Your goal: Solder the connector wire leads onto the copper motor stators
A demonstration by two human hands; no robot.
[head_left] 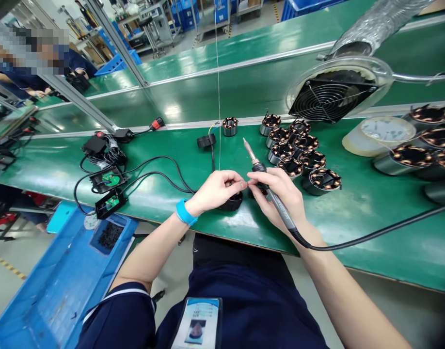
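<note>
My left hand (pixel 215 190) is closed in a pinch over a round black part (pixel 232 201) lying on the green bench (pixel 371 228). A blue band sits on that wrist. My right hand (pixel 280 193) is closed round a soldering iron (pixel 261 169), whose metal tip points up and away; its black cable runs off to the right. The fingertips of both hands meet over the black part on something too small to make out. A thin solder wire (pixel 218 87) hangs down from above to just behind my left hand.
Several copper-wound stators (pixel 298 150) stand grouped behind my right hand, more at the far right (pixel 422 145). A fume fan (pixel 331 97) with a foil duct sits behind them. Black boxes with cables (pixel 106 182) lie left. A blue bin (pixel 62 281) stands below the bench. Another person sits far left.
</note>
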